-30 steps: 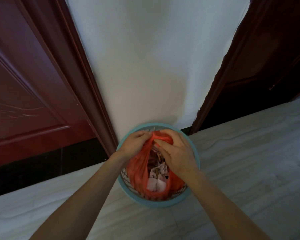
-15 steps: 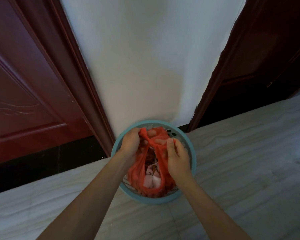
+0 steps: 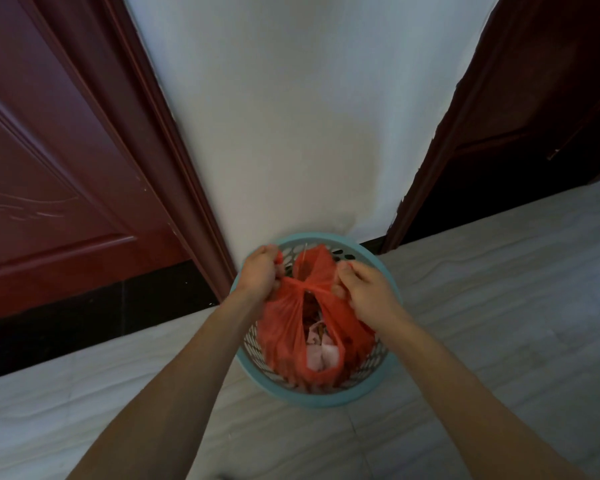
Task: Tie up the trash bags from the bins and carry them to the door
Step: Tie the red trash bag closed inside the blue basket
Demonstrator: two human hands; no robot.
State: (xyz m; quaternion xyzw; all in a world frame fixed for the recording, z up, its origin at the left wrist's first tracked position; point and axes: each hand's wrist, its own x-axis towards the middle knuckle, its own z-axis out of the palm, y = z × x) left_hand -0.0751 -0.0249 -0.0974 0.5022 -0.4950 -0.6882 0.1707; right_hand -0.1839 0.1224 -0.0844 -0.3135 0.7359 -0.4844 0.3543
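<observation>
A red plastic trash bag [image 3: 284, 337] sits inside a round teal bin [image 3: 326, 398] with a perforated white wall, on the floor against the white wall. Pale paper scraps show through the bag's opening. Two of the bag's handles cross in a tight twist between my hands, above the bin. My left hand [image 3: 258, 273] grips the left handle end over the bin's far-left rim. My right hand [image 3: 362, 292] pinches the right handle end over the bin's right side. A third flap of the bag stands up behind the twist.
A dark red closed door [image 3: 49, 161] with its frame stands left of the bin. A second dark doorway [image 3: 520, 126] opens on the right. Pale marble-look floor tiles [image 3: 499, 306] spread around the bin, with a black skirting strip [image 3: 84, 317] under the left door.
My hands were close together working the handles over the bag's top. They have moved apart, left and right, stretching the crossed handles into a tight twist.
</observation>
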